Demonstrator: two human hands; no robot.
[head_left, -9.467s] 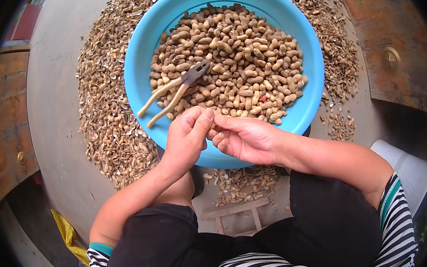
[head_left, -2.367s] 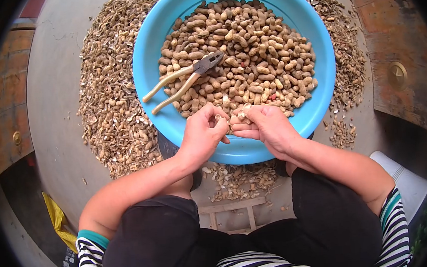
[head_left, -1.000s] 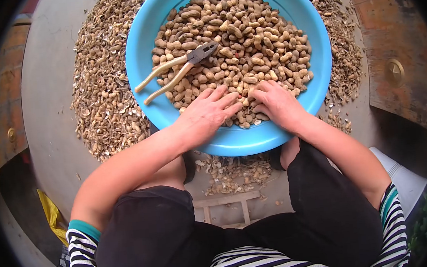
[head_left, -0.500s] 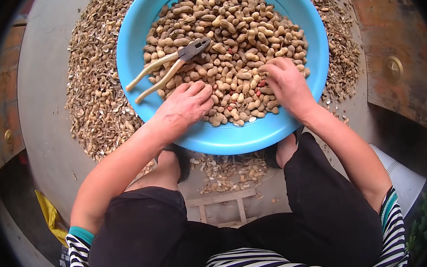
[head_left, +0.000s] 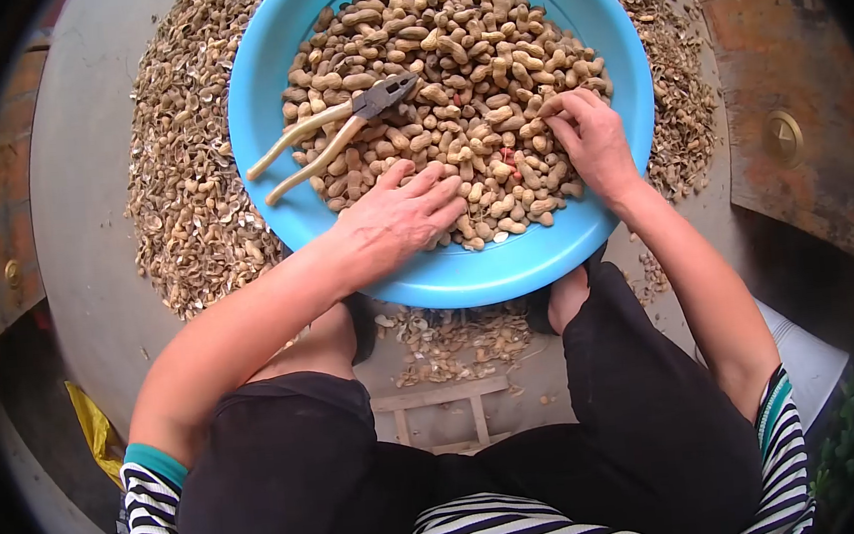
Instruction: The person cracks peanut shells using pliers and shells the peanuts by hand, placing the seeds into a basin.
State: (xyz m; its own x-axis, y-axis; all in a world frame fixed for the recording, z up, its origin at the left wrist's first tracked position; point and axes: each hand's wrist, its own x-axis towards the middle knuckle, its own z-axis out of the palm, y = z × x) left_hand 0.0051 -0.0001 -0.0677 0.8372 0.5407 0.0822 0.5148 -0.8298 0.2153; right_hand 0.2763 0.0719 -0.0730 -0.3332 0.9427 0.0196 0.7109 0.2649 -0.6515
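Evidently the blue basin (head_left: 469, 290) is cut off at twelve o'clock by the frame's edge; its peanuts (head_left: 460, 53) lie heaped across the middle. At seven o'clock in it, the left hand (head_left: 403, 214) lies back up, fingers moderately spread on the peanuts; its palm is hidden, so I cannot tell whether anything is under it. Toward three o'clock, the right hand (head_left: 598, 141) is half curled above the peanuts, thumb and forefinger close together, and whether they pinch something is too small to make out. Pliers (head_left: 367, 103) lie on the peanuts' ten o'clock side, nose toward two o'clock, the pale handles apart and reaching the rim near nine o'clock. A few red bits (head_left: 511, 160) show between the hands. Outside, a shell heap (head_left: 183, 166) spreads at nine o'clock, partly covered by the rim, and a second heap (head_left: 679, 86) at three. Scattered shells (head_left: 458, 343) at six run beneath the basin, their far edge hidden.
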